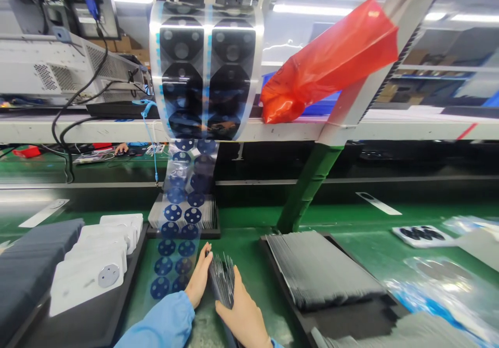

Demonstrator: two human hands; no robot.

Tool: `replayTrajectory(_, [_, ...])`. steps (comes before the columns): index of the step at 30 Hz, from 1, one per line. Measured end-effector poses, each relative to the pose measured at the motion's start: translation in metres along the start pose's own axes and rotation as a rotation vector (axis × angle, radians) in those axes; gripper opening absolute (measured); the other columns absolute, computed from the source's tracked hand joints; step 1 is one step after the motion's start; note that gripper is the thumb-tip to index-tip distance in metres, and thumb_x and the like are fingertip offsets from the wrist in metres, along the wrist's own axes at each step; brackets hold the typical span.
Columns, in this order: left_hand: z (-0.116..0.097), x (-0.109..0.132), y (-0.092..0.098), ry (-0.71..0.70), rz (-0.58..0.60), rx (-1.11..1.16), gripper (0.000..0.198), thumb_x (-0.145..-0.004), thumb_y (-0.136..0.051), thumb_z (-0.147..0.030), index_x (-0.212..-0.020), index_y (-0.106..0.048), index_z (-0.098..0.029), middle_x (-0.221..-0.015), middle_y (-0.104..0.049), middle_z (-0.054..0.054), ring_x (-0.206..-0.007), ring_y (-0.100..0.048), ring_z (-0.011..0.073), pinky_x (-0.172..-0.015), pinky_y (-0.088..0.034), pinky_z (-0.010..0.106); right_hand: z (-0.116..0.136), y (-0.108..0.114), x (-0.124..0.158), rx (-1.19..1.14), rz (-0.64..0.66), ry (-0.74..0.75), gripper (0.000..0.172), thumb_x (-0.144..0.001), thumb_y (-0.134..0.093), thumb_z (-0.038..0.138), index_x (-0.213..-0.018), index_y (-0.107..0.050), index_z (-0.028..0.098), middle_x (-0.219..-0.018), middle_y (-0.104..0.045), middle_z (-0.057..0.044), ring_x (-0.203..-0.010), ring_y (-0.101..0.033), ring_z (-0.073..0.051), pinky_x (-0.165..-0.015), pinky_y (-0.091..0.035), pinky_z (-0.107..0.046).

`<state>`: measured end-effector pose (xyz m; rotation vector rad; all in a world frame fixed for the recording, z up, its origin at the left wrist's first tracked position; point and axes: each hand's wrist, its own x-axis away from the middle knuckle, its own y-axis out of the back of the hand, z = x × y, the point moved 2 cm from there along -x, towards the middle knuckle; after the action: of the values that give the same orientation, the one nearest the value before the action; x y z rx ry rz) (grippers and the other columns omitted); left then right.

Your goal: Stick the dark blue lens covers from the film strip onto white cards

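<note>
A stack of thin dark flat panels (222, 280) stands on edge between my two hands, its top edges fanned slightly apart. My left hand (199, 278) presses on the stack's left side, fingers together and pointing up. From the right, my right hand (245, 309) grips the same stack, thumb at the near side and fingers along the far side. Just left of my left hand hangs a clear film strip (177, 239) with dark blue round stickers. The tray of grey panels (323, 267) lies to the right of my right hand.
White panels with round cutouts (91, 270) lean in a black tray at left, beside a row of dark grey panels (35, 265). A large film roll (206, 72) hangs above. A green-wrapped post (310, 187) and a red bag (331, 59) stand ahead. Plastic wrap (440, 306) lies right.
</note>
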<state>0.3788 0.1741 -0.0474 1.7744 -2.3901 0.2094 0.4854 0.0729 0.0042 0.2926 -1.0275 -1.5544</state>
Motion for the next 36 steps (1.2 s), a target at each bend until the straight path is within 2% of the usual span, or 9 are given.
replayTrajectory(3, [0.000,-0.006,-0.007,-0.057,0.029,0.021,0.051,-0.090,-0.044,-0.053,-0.129,-0.048,-0.021,-0.146,-0.045,0.008,-0.137,-0.037,0.0244,-0.116,-0.024,0.037,-0.002,0.005,-0.001,-0.006,0.006,-0.004,0.082,-0.081,-0.053,0.022,-0.151,-0.012,0.009,-0.144,-0.046,-0.013,-0.122,-0.055,-0.028,-0.093,-0.046,-0.037])
replayTrajectory(7, [-0.002,-0.014,-0.012,-0.125,0.068,0.023,0.041,-0.082,-0.058,-0.057,-0.102,-0.060,-0.021,-0.134,-0.058,0.009,-0.128,-0.047,0.0266,-0.113,-0.028,0.039,-0.007,0.004,-0.002,-0.055,-0.018,0.015,0.081,-0.083,-0.054,0.028,-0.150,-0.014,0.008,-0.151,-0.035,-0.014,-0.133,-0.044,-0.027,-0.100,-0.043,-0.037])
replayTrajectory(12, [-0.001,-0.016,-0.012,-0.135,0.203,0.019,0.056,-0.079,-0.063,-0.057,-0.119,-0.059,-0.018,-0.114,-0.070,0.012,-0.109,-0.062,0.0279,-0.100,-0.044,0.042,-0.009,-0.003,-0.004,-0.068,-0.084,0.037,0.082,-0.081,-0.057,0.036,-0.150,-0.019,0.011,-0.150,-0.036,-0.014,-0.133,-0.042,-0.030,-0.100,-0.043,-0.040])
replayTrajectory(21, [-0.010,-0.026,-0.014,-0.208,0.345,-0.030,0.044,-0.081,-0.064,-0.050,-0.111,-0.070,-0.019,-0.120,-0.069,0.010,-0.116,-0.058,0.0288,-0.105,-0.039,0.040,-0.006,-0.004,-0.004,-0.062,-0.085,0.058,0.079,-0.084,-0.053,0.038,-0.149,-0.019,0.009,-0.150,-0.035,-0.016,-0.133,-0.042,-0.030,-0.100,-0.042,-0.041])
replayTrajectory(26, [-0.012,-0.031,-0.019,-0.208,0.429,-0.039,0.042,-0.082,-0.061,-0.051,-0.104,-0.071,-0.016,-0.099,-0.074,0.009,-0.096,-0.066,0.0266,-0.090,-0.047,0.038,-0.005,0.000,-0.001,-0.170,-0.064,0.036,0.093,-0.081,-0.058,0.039,-0.150,-0.006,0.006,-0.136,-0.051,-0.021,-0.122,-0.054,-0.032,-0.094,-0.045,-0.041])
replayTrajectory(28, [-0.011,-0.031,-0.019,-0.217,0.422,-0.060,0.037,-0.081,-0.063,-0.049,-0.097,-0.072,-0.016,-0.093,-0.074,0.007,-0.091,-0.065,0.0249,-0.088,-0.047,0.035,-0.013,-0.004,0.000,-0.295,-0.053,0.102,0.098,-0.079,-0.060,0.038,-0.151,-0.001,0.008,-0.140,-0.046,-0.021,-0.126,-0.051,-0.030,-0.099,-0.043,-0.041])
replayTrajectory(32, [-0.011,-0.031,-0.019,-0.218,0.424,-0.082,0.032,-0.079,-0.065,-0.048,-0.077,-0.070,-0.016,-0.085,-0.074,0.006,-0.087,-0.065,0.0242,-0.086,-0.046,0.034,-0.048,-0.022,0.007,-0.554,0.007,0.358,0.110,-0.075,-0.064,0.047,-0.151,0.007,0.013,-0.157,-0.018,-0.017,-0.141,-0.029,-0.024,-0.112,-0.031,-0.036])
replayTrajectory(34, [-0.011,-0.031,-0.020,-0.214,0.442,-0.073,0.032,-0.079,-0.065,-0.048,-0.074,-0.069,-0.016,-0.089,-0.075,0.007,-0.091,-0.065,0.0252,-0.088,-0.045,0.035,-0.070,-0.032,0.013,-0.610,0.042,0.405,0.116,-0.072,-0.065,0.058,-0.151,0.007,0.012,-0.155,-0.022,-0.019,-0.142,-0.026,-0.027,-0.112,-0.030,-0.038])
replayTrajectory(36, [-0.011,-0.031,-0.020,-0.206,0.464,-0.056,0.032,-0.079,-0.065,-0.048,-0.074,-0.067,-0.017,-0.096,-0.075,0.009,-0.097,-0.065,0.0262,-0.091,-0.044,0.036,-0.090,-0.042,0.019,-0.637,-0.006,0.344,0.110,-0.075,-0.062,0.064,-0.153,0.000,0.018,-0.152,-0.032,-0.018,-0.140,-0.031,-0.028,-0.110,-0.033,-0.041])
